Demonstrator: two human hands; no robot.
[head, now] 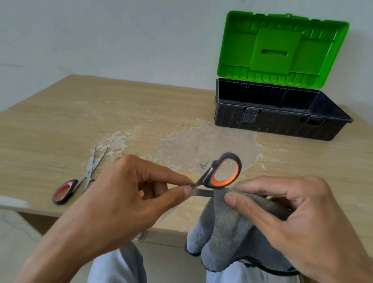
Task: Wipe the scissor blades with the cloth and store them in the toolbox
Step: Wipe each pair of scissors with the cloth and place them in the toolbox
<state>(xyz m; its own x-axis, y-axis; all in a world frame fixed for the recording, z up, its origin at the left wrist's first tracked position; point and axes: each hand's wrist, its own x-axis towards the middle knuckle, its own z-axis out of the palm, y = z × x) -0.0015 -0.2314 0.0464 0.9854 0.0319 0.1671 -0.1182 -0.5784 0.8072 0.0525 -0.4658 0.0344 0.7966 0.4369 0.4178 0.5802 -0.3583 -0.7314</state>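
The left hand (125, 194) pinches the orange-and-black scissors (220, 174) near the pivot, thumb below and forefinger above, fingertips closed on the metal where the blades begin. 1 orange-lined handle loop rises up and to the right of those fingertips; the other handle is mostly hidden behind the left fingers, with only a small orange spot showing there.

The right hand (287, 219) grips the grey cloth (229, 232), thumb and forefinger clenched through the fabric around the blade (203, 192). A short bare stretch of blade shows between the 2 thumbs; the rest runs into the cloth and cannot be seen. The cloth hangs down from the right fingers over the table's near edge, toward the person's lap.

To the left of the left knuckles, a second pair of scissors (74, 183) with pink-and-black handles lies flat on the table (45, 127), blades slightly parted and pointing away, partly covered by the left hand.

Well beyond the right fingers, at the far side of the table, stands the toolbox (279, 113), a black tub with its green lid (281, 50) raised upright.
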